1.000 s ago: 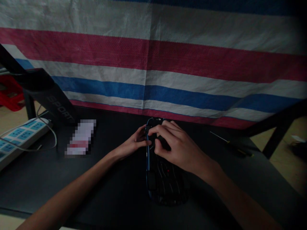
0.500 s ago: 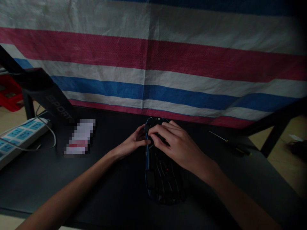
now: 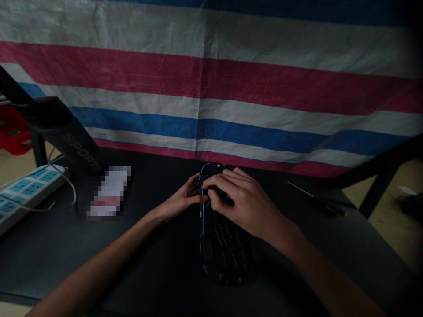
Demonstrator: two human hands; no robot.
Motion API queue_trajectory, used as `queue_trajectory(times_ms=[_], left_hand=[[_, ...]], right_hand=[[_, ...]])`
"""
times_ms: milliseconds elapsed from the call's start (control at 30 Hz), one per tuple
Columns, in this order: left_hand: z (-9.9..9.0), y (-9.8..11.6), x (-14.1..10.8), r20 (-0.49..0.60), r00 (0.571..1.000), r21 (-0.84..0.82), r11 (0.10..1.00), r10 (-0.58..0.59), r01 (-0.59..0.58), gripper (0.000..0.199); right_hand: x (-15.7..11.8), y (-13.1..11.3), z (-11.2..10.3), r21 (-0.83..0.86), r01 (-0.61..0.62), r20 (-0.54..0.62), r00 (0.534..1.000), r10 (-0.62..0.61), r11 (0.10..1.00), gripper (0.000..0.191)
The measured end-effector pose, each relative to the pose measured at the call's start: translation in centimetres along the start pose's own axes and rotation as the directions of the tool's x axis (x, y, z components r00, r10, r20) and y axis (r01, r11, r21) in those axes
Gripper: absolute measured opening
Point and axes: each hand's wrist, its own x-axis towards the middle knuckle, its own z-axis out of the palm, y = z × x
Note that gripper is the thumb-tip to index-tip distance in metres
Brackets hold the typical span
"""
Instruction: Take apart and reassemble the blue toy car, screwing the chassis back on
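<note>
A dark toy car [image 3: 228, 251] with a blue edge lies on the black table, apparently underside up, its length running away from me. My left hand [image 3: 183, 199] holds the car's left edge near its far end, thumb on top and fingers at the side. Over the far part of the car is my right hand [image 3: 236, 193], its thumb and index finger bent close together at the surface. Whatever is between those fingertips is too dark and small to make out. The right hand hides part of the car.
A screwdriver [image 3: 300, 189] lies on the table [image 3: 346, 246] at the right. To the left are a blurred-out flat item [image 3: 110, 191], a power strip [image 3: 33, 185] with a cable, and a black padded bar [image 3: 76, 145]. Striped sheeting [image 3: 198, 79] hangs behind.
My right thumb has drawn back slightly from the left thumb, and the index finger has shifted a little left. My left hand still holds the car's edge, and the car has hardly moved.
</note>
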Motion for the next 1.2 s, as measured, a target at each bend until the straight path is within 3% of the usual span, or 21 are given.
queue_trajectory(times_ms=[200,333,600,767,833,933,1000,1100,1200], left_hand=[[0.28,0.46,-0.29,-0.025,0.999,-0.010,0.999,-0.043,0.042,0.088],[0.25,0.43,-0.21,-0.009,0.999,-0.003,0.999,-0.034,0.034,0.085],[0.24,0.36,-0.13,-0.009,1.000,-0.022,1.000,-0.015,0.015,0.080],[0.17,0.17,-0.02,0.002,1.000,-0.004,1.000,0.002,-0.002,0.082],[0.13,0.13,-0.04,0.004,1.000,-0.001,1.000,-0.007,0.007,0.083],[0.10,0.25,-0.09,0.008,1.000,0.004,1.000,-0.023,0.023,0.084],[0.13,0.39,-0.10,0.001,1.000,0.008,1.000,-0.026,0.026,0.084],[0.25,0.53,-0.07,0.010,1.000,0.004,1.000,-0.015,0.015,0.084],[0.33,0.47,-0.01,0.024,1.000,-0.001,1.000,-0.008,0.008,0.083]], right_hand=[[-0.03,-0.33,0.22,0.006,0.056,-0.036,0.998,-0.056,0.998,0.013],[0.00,-0.09,0.09,0.003,-0.013,-0.029,0.999,0.013,1.000,0.016],[0.15,0.18,-0.27,0.031,-0.040,0.010,0.999,0.040,0.999,0.015],[0.16,-0.15,-0.35,0.070,0.005,0.014,1.000,-0.006,0.998,0.019],[0.10,-0.31,-0.39,0.079,-0.017,0.023,1.000,0.016,0.997,0.023],[-0.08,-0.35,-0.41,0.019,-0.106,0.043,0.994,0.105,0.994,0.010],[-0.18,-0.26,-0.45,0.014,-0.133,0.064,0.989,0.132,0.991,0.012],[-0.19,-0.10,-0.59,0.068,-0.086,0.082,0.993,0.081,0.994,0.011],[-0.14,0.00,-0.75,0.081,-0.038,0.064,0.997,0.032,0.996,0.025]])
